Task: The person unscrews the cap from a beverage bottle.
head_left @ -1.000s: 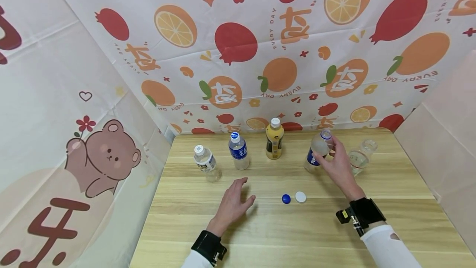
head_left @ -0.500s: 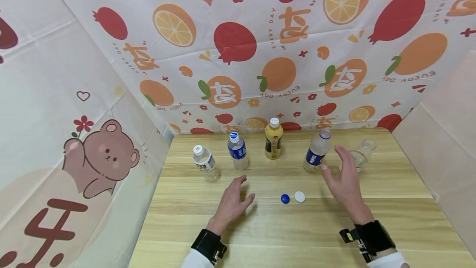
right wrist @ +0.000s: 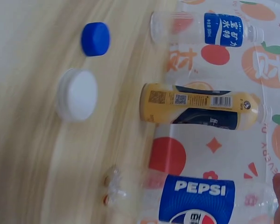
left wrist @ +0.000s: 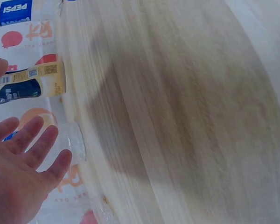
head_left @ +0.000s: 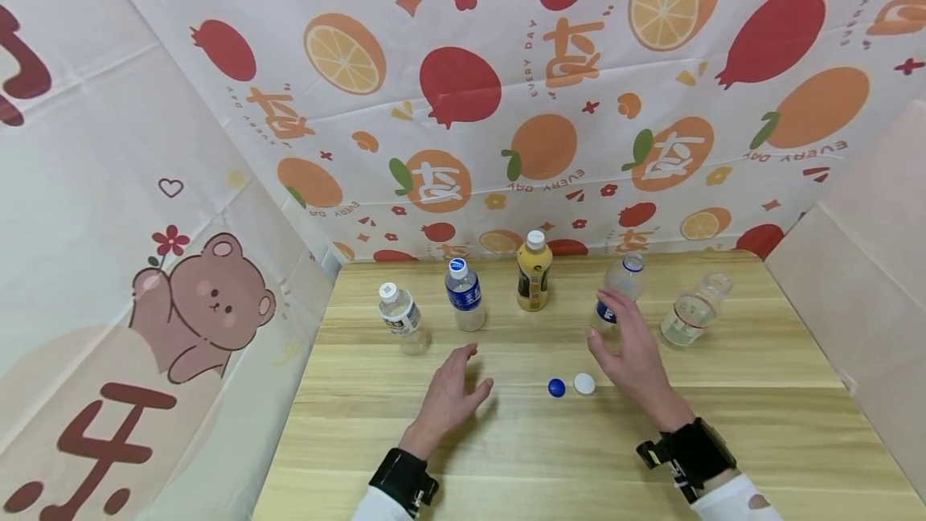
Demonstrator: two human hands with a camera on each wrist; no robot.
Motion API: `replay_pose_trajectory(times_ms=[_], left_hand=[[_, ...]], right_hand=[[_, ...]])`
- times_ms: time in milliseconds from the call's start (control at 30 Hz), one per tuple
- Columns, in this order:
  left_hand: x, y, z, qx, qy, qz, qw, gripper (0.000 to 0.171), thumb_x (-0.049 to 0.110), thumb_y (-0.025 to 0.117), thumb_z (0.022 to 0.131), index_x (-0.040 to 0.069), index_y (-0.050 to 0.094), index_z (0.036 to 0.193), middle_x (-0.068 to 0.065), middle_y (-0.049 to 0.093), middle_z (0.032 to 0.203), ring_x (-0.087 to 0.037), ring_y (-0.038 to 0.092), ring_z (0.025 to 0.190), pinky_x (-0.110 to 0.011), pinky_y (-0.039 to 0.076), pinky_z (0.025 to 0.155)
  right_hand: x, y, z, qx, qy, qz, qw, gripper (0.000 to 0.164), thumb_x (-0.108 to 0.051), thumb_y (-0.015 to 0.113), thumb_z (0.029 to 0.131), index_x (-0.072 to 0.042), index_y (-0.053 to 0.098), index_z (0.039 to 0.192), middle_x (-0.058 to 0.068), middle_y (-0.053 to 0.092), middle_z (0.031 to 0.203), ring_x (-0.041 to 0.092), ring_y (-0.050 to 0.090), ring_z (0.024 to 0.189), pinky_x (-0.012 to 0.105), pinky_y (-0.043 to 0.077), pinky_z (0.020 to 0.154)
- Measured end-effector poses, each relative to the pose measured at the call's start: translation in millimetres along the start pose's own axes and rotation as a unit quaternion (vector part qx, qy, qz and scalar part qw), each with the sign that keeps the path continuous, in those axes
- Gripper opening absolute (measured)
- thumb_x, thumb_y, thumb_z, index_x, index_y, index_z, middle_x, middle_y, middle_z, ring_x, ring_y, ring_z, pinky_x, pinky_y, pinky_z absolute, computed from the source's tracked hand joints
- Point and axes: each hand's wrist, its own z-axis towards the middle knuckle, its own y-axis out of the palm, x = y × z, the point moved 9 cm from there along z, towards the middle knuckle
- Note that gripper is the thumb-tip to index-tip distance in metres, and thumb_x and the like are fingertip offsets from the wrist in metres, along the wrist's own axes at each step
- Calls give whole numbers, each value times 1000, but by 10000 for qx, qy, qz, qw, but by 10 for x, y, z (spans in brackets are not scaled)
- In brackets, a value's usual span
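My right hand [head_left: 631, 356] holds nothing, its fingers loosely bent, in front of an uncapped Pepsi bottle [head_left: 628, 278]. It hides part of the bottle's blue label. A blue cap [head_left: 556, 387] and a larger white cap [head_left: 584, 383] lie to the left of that hand, apart from it. In the right wrist view both caps, the blue cap [right wrist: 95, 39] and the white cap [right wrist: 78, 95], lie on the wood, with the Pepsi label [right wrist: 197, 199] below. Relaxed and holding nothing, my left hand [head_left: 447, 396] hovers low over the table in front of a blue-labelled bottle [head_left: 465, 298].
An uncapped clear wide-mouthed bottle [head_left: 690, 316] stands at the right. A yellow bottle [head_left: 534, 273] with a white cap is at the back middle. Far left stands a clear white-capped bottle [head_left: 402, 318]. Printed cloth [head_left: 463, 143] hangs behind the wooden table [head_left: 506, 457].
My right hand has let go of the Pepsi bottle, drawn back to the right, then come left and nearer the caps. The bottle stays upright in place. My left hand has hardly moved.
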Motion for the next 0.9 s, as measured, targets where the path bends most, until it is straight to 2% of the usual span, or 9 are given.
replay_pose_trajectory(times_ms=[100, 167, 233, 400, 600, 900], left_hand=[[-41, -39, -29, 3, -106, -17, 9999, 66, 32, 73, 94, 3, 47, 148, -15, 60, 138, -34, 59, 126, -56, 48, 105], [-72, -60, -50, 6, -169, -17, 9999, 66, 32, 73, 94, 3, 47, 148, -15, 60, 139, -35, 59, 126, -56, 47, 105], [-99, -72, -73, -7, -220, -12, 9998, 66, 32, 73, 94, 3, 47, 148, -15, 60, 139, -34, 58, 127, -56, 47, 106], [-129, -78, -136, 26, -213, -5, 9998, 66, 33, 73, 94, 2, 48, 147, -14, 61, 139, -33, 59, 126, -53, 48, 105], [-147, -62, -172, 108, -220, -11, 9997, 66, 34, 73, 94, 1, 49, 146, -14, 62, 138, -33, 59, 126, -53, 49, 105], [-161, -68, -179, 183, -215, -43, 9996, 66, 32, 74, 93, 1, 49, 146, -14, 62, 137, -34, 60, 124, -53, 50, 103]], right_hand=[[47, 129, 92, -393, 420, -80, 9983, 62, -10, 72, 91, 5, 48, 147, 22, 48, 151, 41, 48, 136, 41, 40, 115], [89, 216, 157, -590, 660, -56, 9961, 62, -14, 70, 95, 4, 46, 149, 23, 45, 153, 42, 45, 139, 55, 41, 111], [140, 301, 221, -761, 938, 71, 9927, 62, -18, 68, 99, 2, 43, 151, 23, 43, 155, 42, 42, 141, 62, 40, 109], [249, 498, 379, -1080, 1462, 370, 9826, 66, -21, 64, 102, -1, 35, 157, 24, 38, 159, 43, 39, 142, 62, 38, 112], [363, 703, 535, -1397, 1784, 375, 9733, 77, -36, 64, 103, -3, 26, 162, 22, 28, 165, 43, 28, 150, 65, 28, 117], [534, 954, 677, -1523, 2279, 367, 9610, 94, -48, 67, 99, -3, 17, 164, 25, 23, 166, 43, 25, 152, 62, 27, 119]])
